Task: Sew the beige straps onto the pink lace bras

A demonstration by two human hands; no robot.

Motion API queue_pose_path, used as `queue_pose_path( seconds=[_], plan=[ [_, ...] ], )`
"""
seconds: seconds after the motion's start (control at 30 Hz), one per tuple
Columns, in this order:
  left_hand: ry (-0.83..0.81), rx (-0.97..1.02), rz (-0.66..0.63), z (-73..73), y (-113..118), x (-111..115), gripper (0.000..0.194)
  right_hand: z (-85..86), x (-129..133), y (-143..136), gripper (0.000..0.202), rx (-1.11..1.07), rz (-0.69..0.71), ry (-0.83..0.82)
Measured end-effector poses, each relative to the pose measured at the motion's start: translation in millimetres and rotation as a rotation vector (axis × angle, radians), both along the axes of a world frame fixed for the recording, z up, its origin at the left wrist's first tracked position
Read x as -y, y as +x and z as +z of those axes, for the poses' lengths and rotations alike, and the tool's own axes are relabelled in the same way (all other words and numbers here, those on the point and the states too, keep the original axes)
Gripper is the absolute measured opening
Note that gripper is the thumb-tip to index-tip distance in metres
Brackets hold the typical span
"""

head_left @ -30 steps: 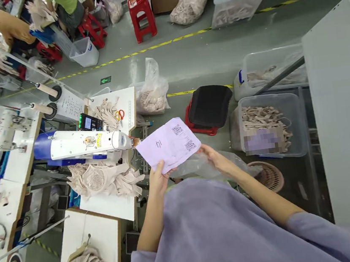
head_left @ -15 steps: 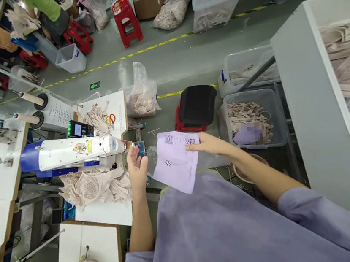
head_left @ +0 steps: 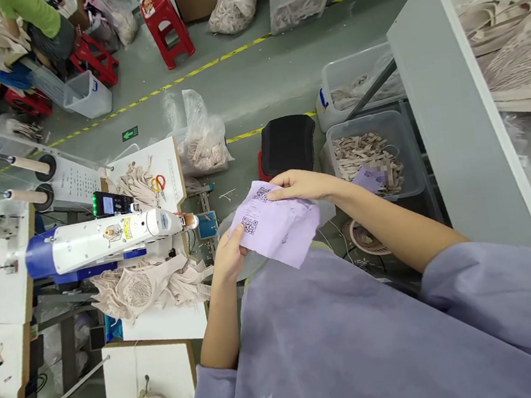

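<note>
A purple paper slip (head_left: pixel 281 226) with printed QR codes is stretched between both hands in front of my body. My left hand (head_left: pixel 230 255) pinches its lower left corner beside one code. At the top edge, my right hand (head_left: pixel 295 185) grips the slip between thumb and fingers. To the left stands a white and blue sewing machine (head_left: pixel 110 236). Beige fabric pieces (head_left: pixel 148 287) lie on the white table next to it.
A black-topped stool (head_left: pixel 288 144) stands ahead. Clear bins (head_left: pixel 371 154) with beige strips are at the right, beside a grey cabinet (head_left: pixel 457 104). Scissors (head_left: pixel 158 184) lie on the table near fabric strips. Two co-workers (head_left: pixel 30 18) are at the far left.
My left hand, open and apart from the paper before, has come over and taken hold of its corner. The slip has turned, and the view has shifted slightly.
</note>
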State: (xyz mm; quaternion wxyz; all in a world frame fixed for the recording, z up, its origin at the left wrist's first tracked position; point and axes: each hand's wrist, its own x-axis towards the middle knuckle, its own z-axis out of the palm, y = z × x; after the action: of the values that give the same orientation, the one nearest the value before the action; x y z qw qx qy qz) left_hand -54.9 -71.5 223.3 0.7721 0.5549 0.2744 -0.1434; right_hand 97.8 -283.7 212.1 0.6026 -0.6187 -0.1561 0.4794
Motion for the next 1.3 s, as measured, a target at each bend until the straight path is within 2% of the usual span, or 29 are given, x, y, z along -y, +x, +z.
queue_pose_path(
  seconds=[0.1,0.2,0.33,0.67,1.03,1.3],
  plan=[
    [-0.185,-0.057,0.178,6.1,-8,17,0.049,4.2,4,8,0.044,0.029,0.054,-0.037],
    [-0.242,-0.043,0.218,10.2,-15,30,0.047,6.7,7,17,0.047,0.091,0.126,-0.065],
    [-0.235,-0.045,0.211,11.1,-22,34,0.046,10.8,9,23,0.052,0.163,0.195,-0.081],
    [-0.231,-0.063,0.197,13.9,-25,38,0.046,14.6,12,26,0.053,0.194,0.245,-0.107],
    [-0.25,-0.051,0.151,12.0,-29,38,0.049,26.0,14,24,0.056,0.272,0.235,-0.103],
    [-0.245,-0.062,0.151,12.1,-28,39,0.05,24.1,14,26,0.055,0.231,0.236,-0.069]
  ],
)
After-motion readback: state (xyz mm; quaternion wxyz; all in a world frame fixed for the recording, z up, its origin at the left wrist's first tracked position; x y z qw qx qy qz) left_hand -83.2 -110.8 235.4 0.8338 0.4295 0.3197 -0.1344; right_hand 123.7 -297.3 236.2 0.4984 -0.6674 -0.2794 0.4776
